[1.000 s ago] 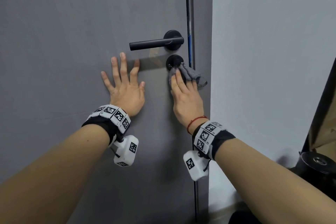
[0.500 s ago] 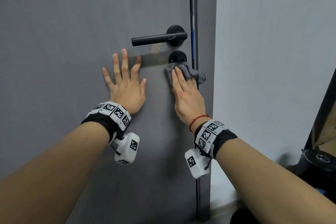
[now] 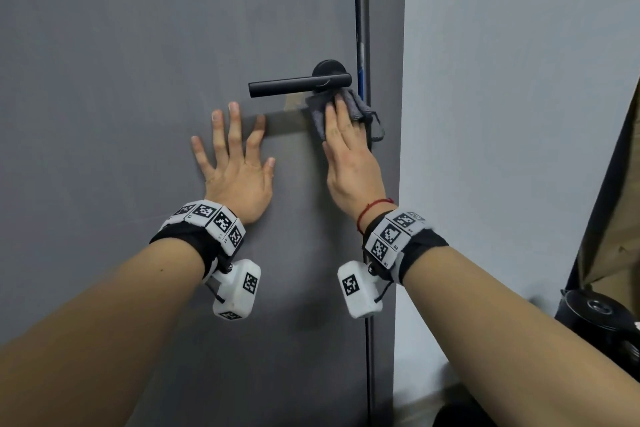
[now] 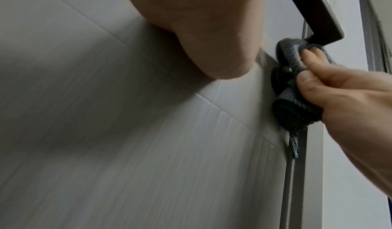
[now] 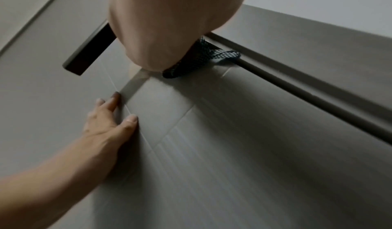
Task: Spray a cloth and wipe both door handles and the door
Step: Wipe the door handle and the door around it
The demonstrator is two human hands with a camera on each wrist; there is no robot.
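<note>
The left hand (image 3: 235, 180) lies flat on the big grey door (image 3: 121, 80), with its fingers (image 3: 233, 128) straight and spread wide, holding nothing. It sits below the long black metal door handle (image 3: 298, 87) and does not touch it.

The right hand (image 3: 349, 163) presses a small dark grey woven cloth (image 3: 320, 114) against the door, just under the round end of the handle. Its fingers (image 4: 314, 65) are almost straight and lie on top of the cloth. The cloth covers a small round black lock knob (image 4: 280, 78), and only a bit of the knob peeks out in the left wrist view. One loose corner of the cloth hangs down by the door's edge.

A pale grey wall (image 3: 519, 114) stands to the right of the door. A round black thing (image 3: 599, 315) sits low in the right corner.
</note>
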